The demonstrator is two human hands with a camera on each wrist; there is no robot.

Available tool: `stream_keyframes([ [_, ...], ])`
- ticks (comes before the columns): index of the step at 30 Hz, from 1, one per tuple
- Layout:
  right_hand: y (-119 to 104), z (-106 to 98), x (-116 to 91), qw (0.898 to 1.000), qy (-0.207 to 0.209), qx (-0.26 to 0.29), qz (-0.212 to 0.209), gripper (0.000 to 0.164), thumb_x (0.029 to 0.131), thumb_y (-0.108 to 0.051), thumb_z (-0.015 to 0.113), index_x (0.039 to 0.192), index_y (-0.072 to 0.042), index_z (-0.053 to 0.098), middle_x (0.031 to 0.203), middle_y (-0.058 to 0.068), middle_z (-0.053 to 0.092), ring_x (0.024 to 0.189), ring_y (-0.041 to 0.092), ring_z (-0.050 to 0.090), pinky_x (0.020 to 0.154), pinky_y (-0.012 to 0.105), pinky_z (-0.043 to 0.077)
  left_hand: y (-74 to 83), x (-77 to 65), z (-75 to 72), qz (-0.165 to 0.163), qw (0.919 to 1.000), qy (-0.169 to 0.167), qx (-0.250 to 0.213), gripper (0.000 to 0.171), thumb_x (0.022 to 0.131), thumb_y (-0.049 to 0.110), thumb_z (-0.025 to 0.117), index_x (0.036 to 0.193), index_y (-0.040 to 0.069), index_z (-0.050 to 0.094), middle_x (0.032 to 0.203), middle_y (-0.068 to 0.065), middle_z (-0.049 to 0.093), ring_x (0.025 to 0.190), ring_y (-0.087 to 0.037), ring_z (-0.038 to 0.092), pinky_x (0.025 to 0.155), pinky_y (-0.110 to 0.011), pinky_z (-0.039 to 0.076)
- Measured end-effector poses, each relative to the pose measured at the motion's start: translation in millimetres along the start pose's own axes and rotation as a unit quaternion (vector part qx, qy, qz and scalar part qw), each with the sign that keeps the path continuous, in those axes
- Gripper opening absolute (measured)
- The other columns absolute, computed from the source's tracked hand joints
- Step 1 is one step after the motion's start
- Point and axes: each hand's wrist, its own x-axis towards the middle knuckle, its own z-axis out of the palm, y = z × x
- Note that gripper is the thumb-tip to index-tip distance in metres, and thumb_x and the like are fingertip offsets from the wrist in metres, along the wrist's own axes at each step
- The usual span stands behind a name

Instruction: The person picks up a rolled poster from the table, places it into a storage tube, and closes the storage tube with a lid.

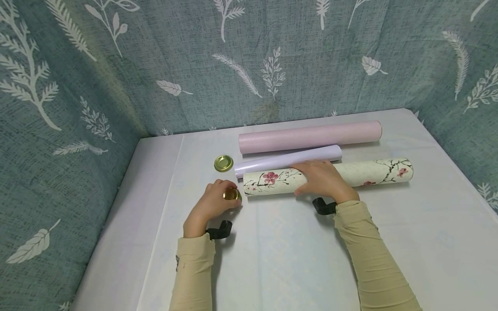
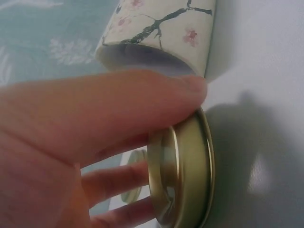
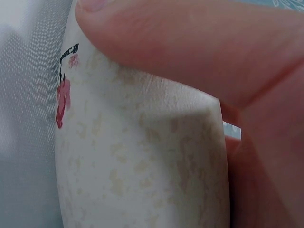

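Note:
Between thumb and fingers my left hand pinches a gold metal jar lid, beside the left end of a cream paper roll printed with branches and pink blossoms. In the left wrist view the lid stands on edge, and the roll's hollow end lies just past the thumb. My right hand grips the cream roll around its middle, thumb on the near side and fingers over the top. The right wrist view shows the thumb lying along the roll's speckled surface.
Behind the cream roll lie a glossy lilac roll and a thicker pink roll, roughly parallel to it. A second gold lid rests left of the lilac roll. A white cloth covers the table; leaf-patterned curtains hang behind and beside it.

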Motion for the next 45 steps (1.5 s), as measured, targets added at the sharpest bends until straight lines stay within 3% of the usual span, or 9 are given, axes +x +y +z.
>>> stream_keyframes([
  [5,-0.4,-0.4,-0.3,1.000,0.003,0.001,-0.001,0.080,0.062,-0.046,0.076,0.131,-0.019,0.045,0.129,0.004,0.049,0.119,0.028,0.040,0.093,0.050,0.025,-2.3,-0.6,-3.7,0.007,0.9998,0.007,-0.018,0.051,0.074,0.037,0.070,0.118,0.016,0.054,0.112,-0.007,0.047,0.102,-0.026,0.038,0.084,-0.041,0.038],
  [10,-0.4,-0.8,-0.7,1.000,0.004,0.001,-0.002,0.080,0.062,-0.046,0.076,0.131,-0.019,0.046,0.129,0.003,0.048,0.119,0.028,0.040,0.093,0.050,0.025,-5.5,-3.5,-10.5,0.006,0.9973,0.018,-0.071,0.054,0.075,0.036,0.069,0.123,0.018,0.051,0.112,-0.008,0.043,0.103,-0.025,0.040,0.085,-0.042,0.037],
  [17,-0.4,-1.4,-0.4,1.000,0.004,-0.003,-0.006,0.080,0.062,-0.046,0.076,0.130,-0.019,0.046,0.129,0.004,0.049,0.119,0.028,0.041,0.093,0.050,0.025,-9.0,-6.6,-18.2,-0.002,0.9913,0.020,-0.130,0.042,0.074,0.034,0.071,0.107,0.014,0.052,0.107,-0.005,0.043,0.098,-0.023,0.046,0.077,-0.036,0.040],
  [22,-0.7,-2.5,-1.1,1.000,0.000,0.000,-0.007,0.079,0.062,-0.045,0.077,0.130,-0.019,0.046,0.128,0.003,0.050,0.118,0.027,0.042,0.092,0.049,0.026,-10.9,-6.9,-19.3,0.017,0.9908,0.029,-0.131,0.032,0.074,0.034,0.071,0.091,0.013,0.052,0.099,-0.003,0.050,0.093,-0.021,0.050,0.075,-0.034,0.040],
  [27,-2.1,-4.6,-2.7,1.000,-0.004,0.009,-0.009,0.078,0.062,-0.044,0.077,0.129,-0.018,0.048,0.127,0.004,0.050,0.117,0.028,0.043,0.092,0.049,0.027,-12.7,-7.7,-18.6,0.034,0.9911,0.022,-0.127,0.026,0.075,0.030,0.070,0.084,0.012,0.054,0.094,-0.003,0.053,0.092,-0.021,0.052,0.076,-0.034,0.041],
  [32,-2.3,-6.1,-3.4,1.000,-0.010,0.010,-0.013,0.079,0.063,-0.044,0.077,0.130,-0.017,0.047,0.128,0.004,0.049,0.118,0.029,0.042,0.095,0.049,0.025,-14.9,-7.6,-18.6,0.054,0.9875,0.011,-0.147,0.025,0.077,0.031,0.069,0.078,0.011,0.053,0.106,-0.006,0.055,0.094,-0.023,0.053,0.079,-0.035,0.043],
  [37,-1.4,-7.3,-3.9,1.000,-0.014,0.012,-0.015,0.080,0.062,-0.045,0.077,0.131,-0.018,0.046,0.129,0.003,0.049,0.118,0.028,0.042,0.095,0.049,0.025,-17.7,-8.9,-19.9,0.042,0.9844,-0.013,-0.170,0.030,0.079,0.038,0.066,0.072,0.012,0.052,0.119,-0.001,0.055,0.105,-0.019,0.051,0.081,-0.035,0.041],
  [45,-1.1,-8.6,-4.0,1.000,-0.010,0.015,-0.015,0.078,0.062,-0.045,0.077,0.130,-0.020,0.047,0.127,0.002,0.051,0.117,0.027,0.043,0.094,0.049,0.027,-9.7,-16.5,-28.5,0.037,0.9778,-0.026,-0.205,0.028,0.083,0.032,0.063,0.075,0.006,0.053,0.119,-0.003,0.056,0.111,-0.021,0.047,0.078,-0.034,0.037],
])
